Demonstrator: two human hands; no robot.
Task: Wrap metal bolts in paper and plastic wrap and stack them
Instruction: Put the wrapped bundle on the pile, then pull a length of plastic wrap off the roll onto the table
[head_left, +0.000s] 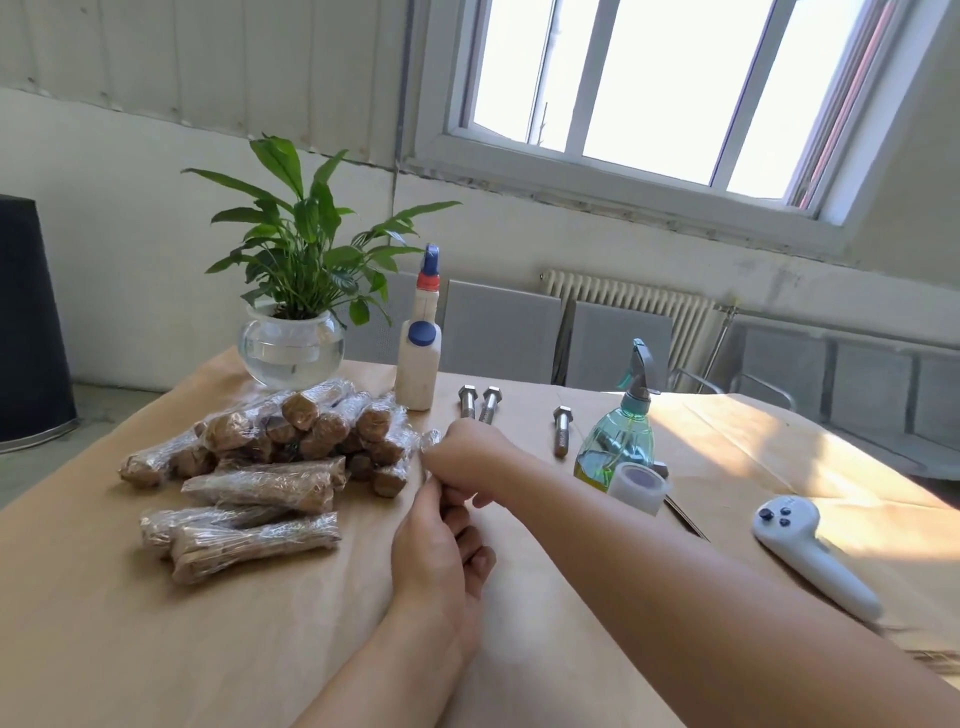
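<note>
gripping one wrapped bolt (431, 441) between both hands (457, 499), beside stack (270, 457).

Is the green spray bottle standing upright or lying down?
Upright: the green spray bottle stands on its base on the table, trigger head on top.

Bright daylight pours through the window (670, 88), which is blown out to white. A hard sun patch lies on the table (753, 447) at right. Wide-angle bending tilts walls and frame. The picture is slightly soft overall.
</note>
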